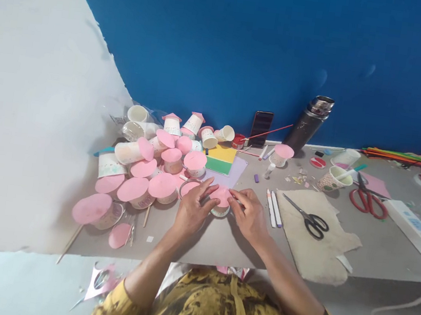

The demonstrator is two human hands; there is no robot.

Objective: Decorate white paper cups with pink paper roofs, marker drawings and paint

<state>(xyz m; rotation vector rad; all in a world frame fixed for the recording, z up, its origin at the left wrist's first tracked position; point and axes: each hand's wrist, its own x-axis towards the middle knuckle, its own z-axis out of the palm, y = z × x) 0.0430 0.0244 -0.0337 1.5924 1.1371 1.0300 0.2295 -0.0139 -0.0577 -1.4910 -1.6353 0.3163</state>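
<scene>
A small paper cup with a pink paper circle on its mouth (222,198) stands on the grey table (222,242) in front of me. My left hand (193,208) rests on its left side, fingers pressing on the pink circle. From the right, my right hand (250,214) touches the circle's edge with its fingertips pinched together. To the left lies a heap of paper cups capped with pink circles (147,170).
Black scissors (309,221) lie on a beige cloth (319,239) to the right, two white markers (273,208) beside it. Red scissors (367,201), a cup with a pen (334,178), a dark flask (309,123), a phone (261,128) and coloured paper sheets (221,160) sit farther back.
</scene>
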